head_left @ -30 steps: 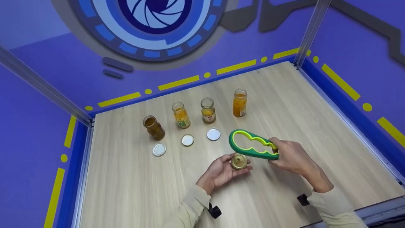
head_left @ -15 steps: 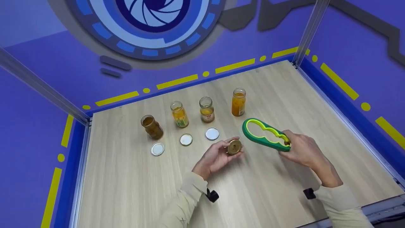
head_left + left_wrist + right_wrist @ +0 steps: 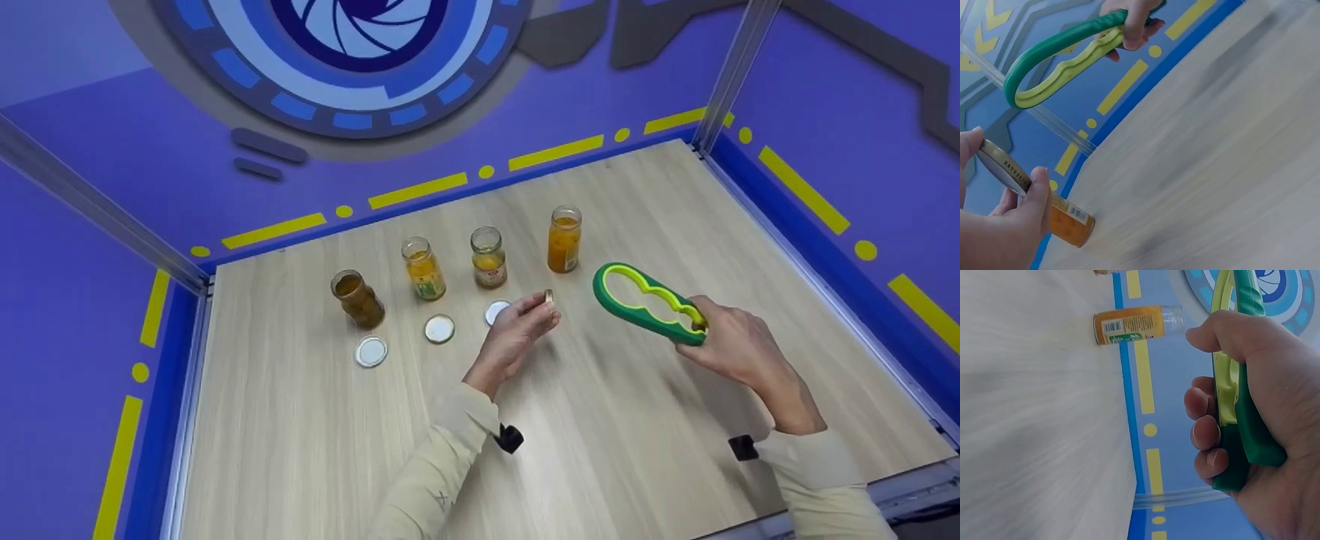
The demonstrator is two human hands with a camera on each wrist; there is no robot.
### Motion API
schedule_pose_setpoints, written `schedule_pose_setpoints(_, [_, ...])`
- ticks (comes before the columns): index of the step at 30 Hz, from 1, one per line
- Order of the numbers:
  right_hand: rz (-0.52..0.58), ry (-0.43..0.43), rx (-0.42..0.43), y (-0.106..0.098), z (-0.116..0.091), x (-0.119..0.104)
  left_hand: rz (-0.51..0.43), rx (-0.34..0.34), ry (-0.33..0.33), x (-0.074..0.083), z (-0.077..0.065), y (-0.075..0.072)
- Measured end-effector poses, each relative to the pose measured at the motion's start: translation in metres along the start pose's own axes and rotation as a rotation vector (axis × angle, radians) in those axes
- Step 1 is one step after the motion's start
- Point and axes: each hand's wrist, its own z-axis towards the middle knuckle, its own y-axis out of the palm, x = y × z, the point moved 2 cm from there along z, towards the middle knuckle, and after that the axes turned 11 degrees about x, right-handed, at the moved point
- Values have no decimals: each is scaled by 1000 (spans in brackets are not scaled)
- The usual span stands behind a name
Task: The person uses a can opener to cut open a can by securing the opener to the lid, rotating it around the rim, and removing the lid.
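My left hand [image 3: 511, 334] pinches a gold jar lid [image 3: 1004, 167] on edge between thumb and fingers, raised above the table. Just beyond it stands an open jar of orange contents [image 3: 564, 241], the rightmost in the row. My right hand [image 3: 739, 339] grips one end of a green jar opener [image 3: 616, 300] with a scalloped yellow-green inner edge; its wide loop points left, off the table. In the right wrist view the fingers [image 3: 1206, 433] curl round the opener's handle. A white-faced lid [image 3: 495, 312] lies partly hidden behind my left hand.
Three more open jars stand to the left: a brown one [image 3: 358, 300], a yellow one [image 3: 424, 270] and a part-filled one [image 3: 489, 259]. Two lids, one [image 3: 439, 328] and another [image 3: 371, 351], lie in front of them. Blue-purple walls [image 3: 420, 169] enclose the wooden table [image 3: 300, 450].
My left hand has moved forward and turned the lid from face-up to on edge. My right hand has carried the jar opener right and slightly forward.
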Motion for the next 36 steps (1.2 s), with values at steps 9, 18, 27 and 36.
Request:
schedule_pose_setpoints(9, [-19,64,-5,-6,-2,10,472,159,248,8,6,23])
schedule_pose_setpoints(18, [-11,68,39,-5,-5,19,737,207,486,2,14,37])
schedule_pose_setpoints(27, [-8,144,39,-4,-8,28,882,251,496,-3,29,41])
schedule_pose_setpoints(36, [-19,178,81,-3,-10,36,1024,255,508,-10,40,49])
